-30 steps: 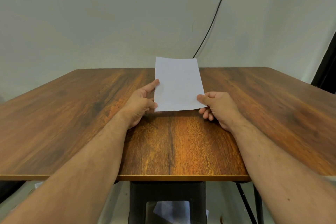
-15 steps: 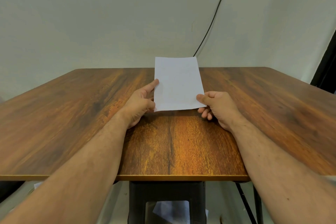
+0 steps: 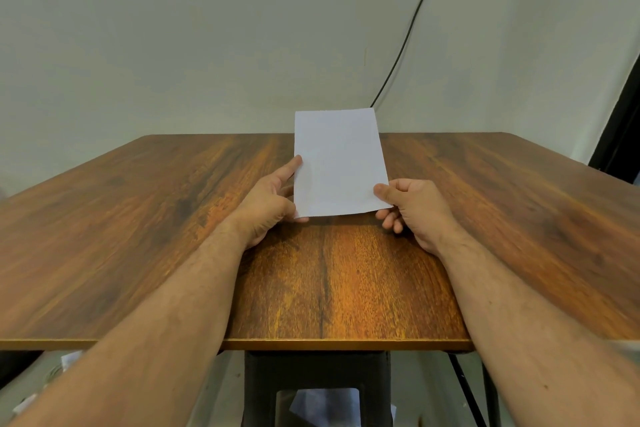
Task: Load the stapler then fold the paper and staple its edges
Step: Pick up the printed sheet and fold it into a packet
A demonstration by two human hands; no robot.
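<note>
A white sheet of paper [image 3: 337, 163] stands nearly upright above the middle of the wooden table [image 3: 138, 218]. My left hand [image 3: 273, 204] grips its lower left corner, with the index finger stretched up along the left edge. My right hand [image 3: 412, 210] pinches the lower right corner between thumb and fingers. No stapler is in view.
A pale wall rises behind the table, with a black cable [image 3: 412, 24] running down it to the table's far edge. A dark stool [image 3: 317, 388] stands under the table's front edge, with some white paper visible through it on the floor.
The paper and both hands have stayed almost still; the sheet has shifted only very slightly.
</note>
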